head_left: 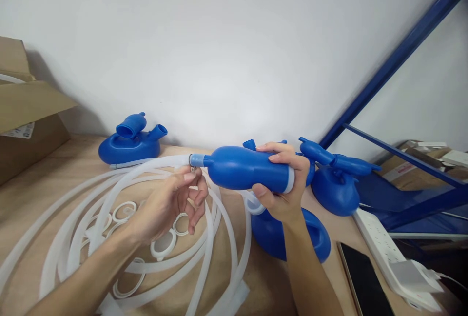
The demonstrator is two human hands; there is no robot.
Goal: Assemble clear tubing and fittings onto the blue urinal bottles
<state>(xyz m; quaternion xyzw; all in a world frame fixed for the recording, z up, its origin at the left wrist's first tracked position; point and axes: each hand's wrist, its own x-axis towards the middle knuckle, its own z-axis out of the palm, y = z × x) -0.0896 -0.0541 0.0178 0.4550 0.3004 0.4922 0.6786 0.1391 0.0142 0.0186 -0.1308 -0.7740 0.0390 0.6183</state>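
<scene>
My right hand [283, 179] is wrapped round a blue plastic funnel-like piece [244, 167], held level above the table, with a whitish ring [291, 178] at its wide end. The narrow spout at its left sits inside the end of a translucent white hose [157, 164]. Around that joint is a small metal hose clamp [190, 161], which my left hand [183, 194] pinches between thumb and forefinger, the other fingers curled loosely. The rest of the hose lies in wide loops on the wooden table [22, 199].
Blue bottles [127, 149] stand left, with others [334, 191] at right. White rings and caps [163, 244] lie among the loops. A phone [363, 277] and power strip [387, 252] are at right, near a blue metal frame [395, 57]. A cardboard box [29, 145] stands left.
</scene>
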